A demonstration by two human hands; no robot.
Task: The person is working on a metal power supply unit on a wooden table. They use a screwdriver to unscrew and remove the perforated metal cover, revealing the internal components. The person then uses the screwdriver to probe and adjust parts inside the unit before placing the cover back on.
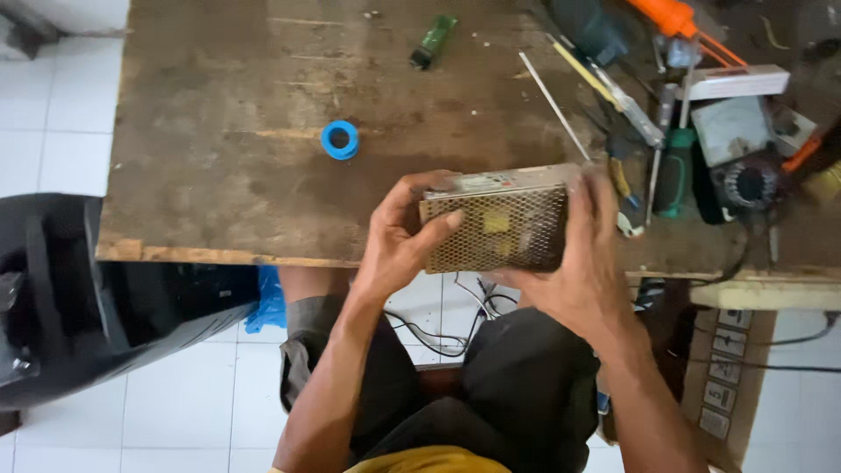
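Both hands hold one metal box with a perforated mesh cover (495,223) just above the near edge of the worktop (228,175), roughly at the middle of the view and over the person's lap. On the left hand (399,241), the fingers (442,223) are curled and closed on the box's left end, the thumb up along its top corner. On the right hand (583,263), the fingers (600,197) wrap over the right end and top edge, gripping it as well, with the palm under the near right corner. Past the box, one blue ring of tape (340,139) lies alone on the bare wood, left of centre. Farther off, near the far edge, sits one small green circuit board (434,40). One thin white rod (554,105) lies slantwise just beyond the box's right end. Right of that is a crowded heap of tools: one green-handled screwdriver (673,171), one yellow-handled screwdriver (583,74), one orange-bodied tool (673,16), one analogue meter (731,131) with a round dial below its window, and one flat white box (734,81). Loose black and white wires (455,311) hang below the worktop's near edge, between the person's knees.
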